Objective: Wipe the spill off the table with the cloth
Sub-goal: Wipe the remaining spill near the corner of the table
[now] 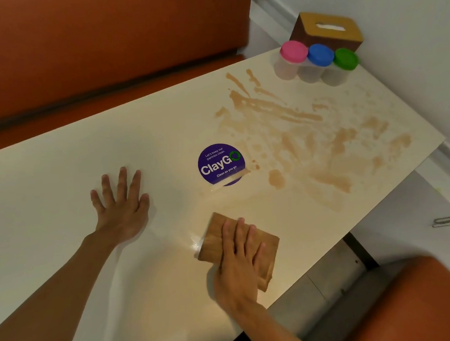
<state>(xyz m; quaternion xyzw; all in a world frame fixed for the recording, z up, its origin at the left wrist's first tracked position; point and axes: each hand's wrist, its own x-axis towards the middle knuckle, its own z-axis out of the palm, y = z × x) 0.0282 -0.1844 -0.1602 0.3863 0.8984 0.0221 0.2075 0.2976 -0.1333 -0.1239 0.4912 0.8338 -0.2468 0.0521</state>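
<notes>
Right hand (239,253) lay flat on the folded tan cloth (214,237), fingers straight and close together, palm pressing down, no pinch or curl seen. The cloth sat on the near right part of the table (60,167), close to the near edge. It was a folded pad, close to square, so no clear long axis. Its corners pointed away and toward the person, and the fingers ran up across it.

Left hand (123,205) was flat on the bare tabletop, fingers spread, holding nothing. It looked like a brace, well apart to the left of the cloth.

The brown spill (295,139) was smeared over the far right part of the table. It ran from near the round purple sticker (221,164) out toward the right edge and up toward three jars (317,59) with pink, blue and green lids. A tissue box (326,29) stood behind the jars, by the wall.

Key relation: the spill lay ahead and to the right of the right hand. The nearest patches were a round blob (275,177) just beyond the cloth's far corner and a thicker smear (330,185) further right. The streaks ran mostly from far left to near right. The right hand was clearly the nearer one; the left was on the wrong side.

Judgement: mid-wipe, most of the spill not yet cleaned. The next stroke likely needs a push forward and right into the blob. There is a risk of dragging liquid over the right edge or bumping the jars on a long reach.
</notes>
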